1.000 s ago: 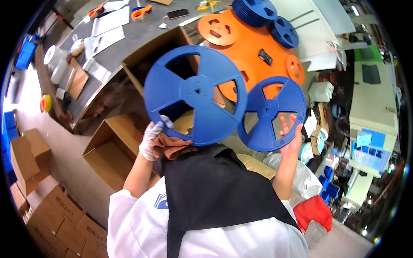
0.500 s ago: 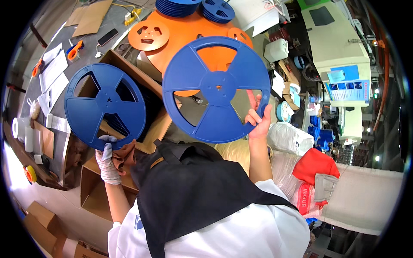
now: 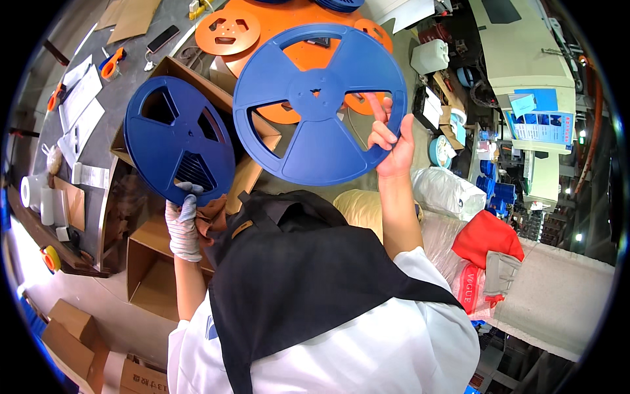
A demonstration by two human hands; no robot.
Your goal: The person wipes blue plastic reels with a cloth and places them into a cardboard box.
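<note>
My right hand (image 3: 394,148) is bare and grips the lower right rim of a large blue reel disc (image 3: 308,105), raised with its face toward me. In my left hand (image 3: 182,226), covered by a light glove, is the lower rim of another blue reel disc (image 3: 187,136), tilted over an open cardboard box (image 3: 244,194). Through that disc's cutout several dark ridged edges show, but I cannot tell whether they belong to it or lie in the box. A brown cloth-like piece (image 3: 211,213) is beside the left hand.
Behind the discs is an orange round surface (image 3: 279,13) with a smaller orange reel disc (image 3: 228,31). The grey table (image 3: 131,72) at left bears papers (image 3: 82,125), a phone (image 3: 163,39) and orange-handled scissors (image 3: 113,64). Another open box (image 3: 147,262) stands below; wrapped bundles (image 3: 446,194) lie at right.
Both discs appear higher in the picture. The left one has shifted right and turned more edge-on; the right one has shifted slightly left. Both hands keep their grip, while the surroundings shift slightly.
</note>
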